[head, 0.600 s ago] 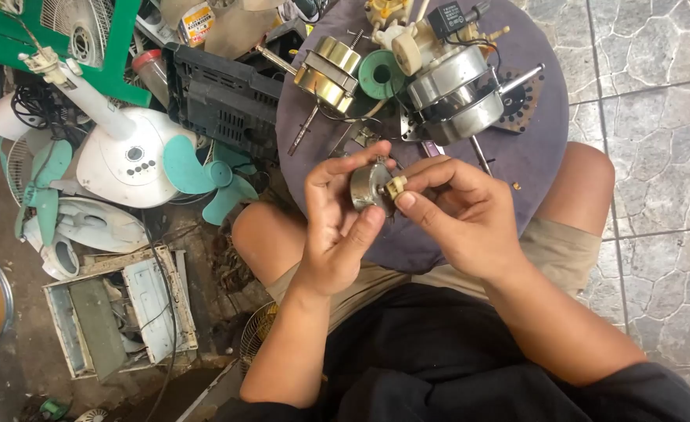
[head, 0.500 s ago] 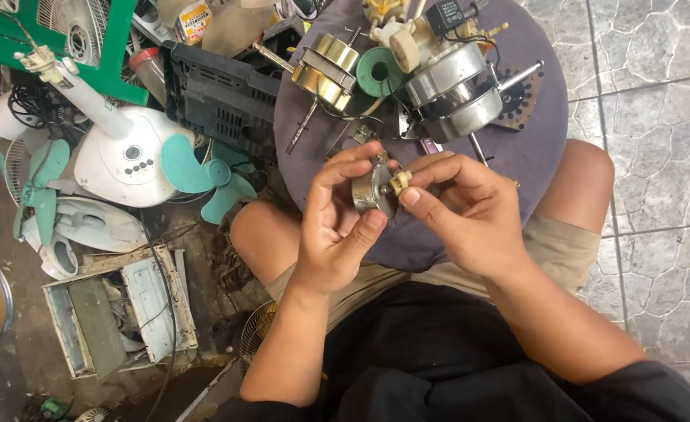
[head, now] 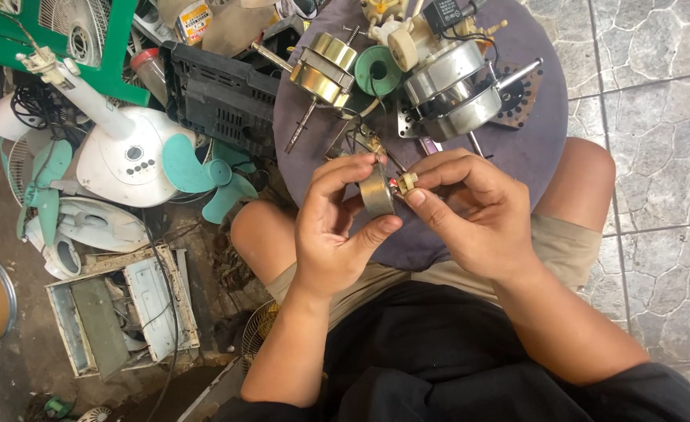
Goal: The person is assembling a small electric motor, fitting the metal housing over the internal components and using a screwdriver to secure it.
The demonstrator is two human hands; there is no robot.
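My left hand grips a small round metal motor between thumb and fingers, above my lap. My right hand pinches a small cream plastic part with a red bit against the motor's side. Both hands hover over the near edge of a round purple-grey tabletop. On that top lie a large silver fan motor, a brass-coloured motor with a shaft, and a green spool.
A white fan base with teal blades lies at the left. A black slotted crate, a green frame and broken white housings clutter the floor. Stone tiles run along the right.
Both hands have shifted slightly with the small motor; my right fingers have turned and pressed the cream part closer against it.
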